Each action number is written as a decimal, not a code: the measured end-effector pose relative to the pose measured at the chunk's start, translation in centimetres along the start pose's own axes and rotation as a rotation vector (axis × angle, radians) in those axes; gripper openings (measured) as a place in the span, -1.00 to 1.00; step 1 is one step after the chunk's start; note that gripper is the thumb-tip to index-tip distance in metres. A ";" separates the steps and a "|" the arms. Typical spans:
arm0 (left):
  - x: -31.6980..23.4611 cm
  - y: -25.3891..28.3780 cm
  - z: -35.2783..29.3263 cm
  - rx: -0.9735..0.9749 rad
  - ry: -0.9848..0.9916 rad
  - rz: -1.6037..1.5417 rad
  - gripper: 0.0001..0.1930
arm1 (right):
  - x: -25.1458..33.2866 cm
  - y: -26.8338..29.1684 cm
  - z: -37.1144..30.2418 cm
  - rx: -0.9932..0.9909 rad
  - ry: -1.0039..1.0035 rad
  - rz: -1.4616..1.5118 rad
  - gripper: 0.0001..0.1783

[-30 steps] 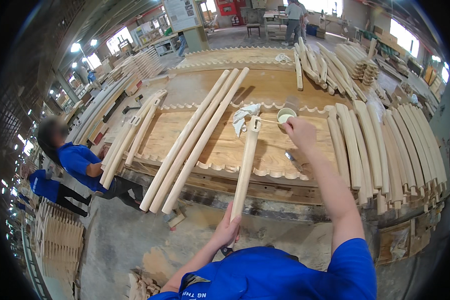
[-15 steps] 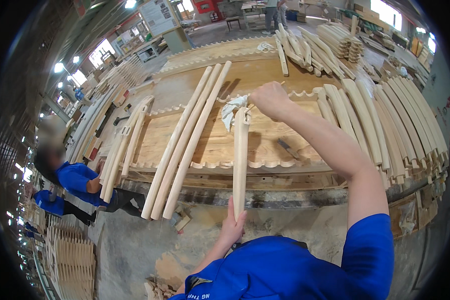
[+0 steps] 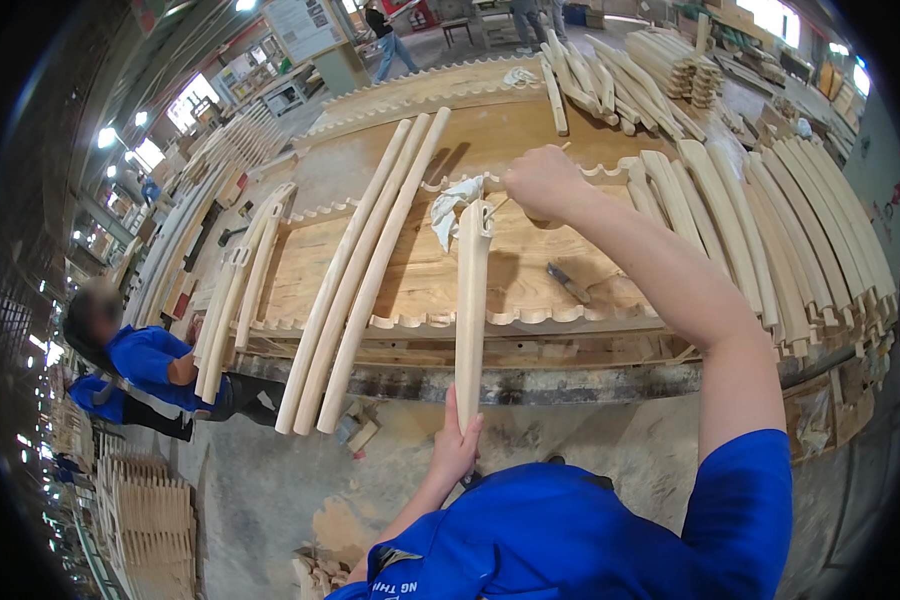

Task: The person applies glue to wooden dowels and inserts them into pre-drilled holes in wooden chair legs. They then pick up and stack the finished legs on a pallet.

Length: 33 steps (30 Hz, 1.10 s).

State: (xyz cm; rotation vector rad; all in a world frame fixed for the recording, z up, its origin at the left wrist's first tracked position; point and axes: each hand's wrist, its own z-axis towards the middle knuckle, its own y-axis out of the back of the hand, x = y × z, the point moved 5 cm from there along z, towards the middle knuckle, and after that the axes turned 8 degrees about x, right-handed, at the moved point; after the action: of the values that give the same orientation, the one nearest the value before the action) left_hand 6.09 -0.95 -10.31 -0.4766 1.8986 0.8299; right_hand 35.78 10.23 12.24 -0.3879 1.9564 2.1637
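My left hand (image 3: 453, 450) is wrapped around the near end of a pale wooden post (image 3: 471, 310), which points away from me. At its far end the post has a slot. My right hand (image 3: 545, 183) is closed in a fist around a thin stick (image 3: 497, 209), whose tip comes close to the slotted end; whether it touches the slot I cannot tell. A crumpled white cloth (image 3: 452, 215) lies just left of that end. On the wooden board (image 3: 410, 270) below my right forearm rests a small dark-handled tool (image 3: 568, 284).
Three long wooden bars (image 3: 370, 270) lie across the bench edge (image 3: 530, 385) on my left, near several slotted pieces (image 3: 232, 300). Curved wooden parts (image 3: 790, 240) line the right side, with a pile of sticks (image 3: 595, 85) behind. A co-worker (image 3: 150, 360) in blue stands at the far left.
The view has shifted slightly. Both hands keep their grips, and the post with the stick at its end stays nearly the same. A walking person has come into view in the back.
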 end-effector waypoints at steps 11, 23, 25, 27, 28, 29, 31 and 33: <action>0.5 0.2 0.2 -0.004 -0.012 -0.070 -0.26 | -3.2 -1.9 -2.6 0.036 -0.078 0.350 -0.76; -0.2 0.2 0.2 0.137 -0.032 -0.342 -0.31 | -2.4 -10.9 -3.5 -0.286 -0.387 1.020 -0.70; -0.2 0.3 0.0 0.156 -0.041 -0.375 -0.31 | -1.8 -11.4 -2.9 -0.314 -0.404 1.027 -0.72; -0.2 0.3 -0.1 0.184 -0.053 -0.421 -0.32 | -1.4 -11.7 -2.5 -0.355 -0.411 1.026 -0.73; -0.1 0.3 -0.1 0.187 -0.046 -0.424 -0.32 | -1.2 -11.8 -2.4 -0.380 -0.409 1.023 -0.73; 0.0 0.3 0.0 0.192 -0.040 -0.428 -0.32 | -1.1 -11.8 -2.4 -0.406 -0.408 1.018 -0.74; 0.1 0.3 0.0 0.193 -0.034 -0.438 -0.33 | -0.7 -11.7 -2.3 -0.440 -0.414 0.994 -0.75; 0.1 0.2 0.1 0.197 -0.039 -0.442 -0.33 | -0.5 -11.6 -2.5 -0.485 -0.410 0.956 -0.77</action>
State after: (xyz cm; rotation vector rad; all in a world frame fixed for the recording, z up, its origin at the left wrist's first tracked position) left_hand 5.99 -0.74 -10.35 -0.7169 1.7252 0.3557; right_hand 40.12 9.01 1.30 1.0721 1.4885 2.9116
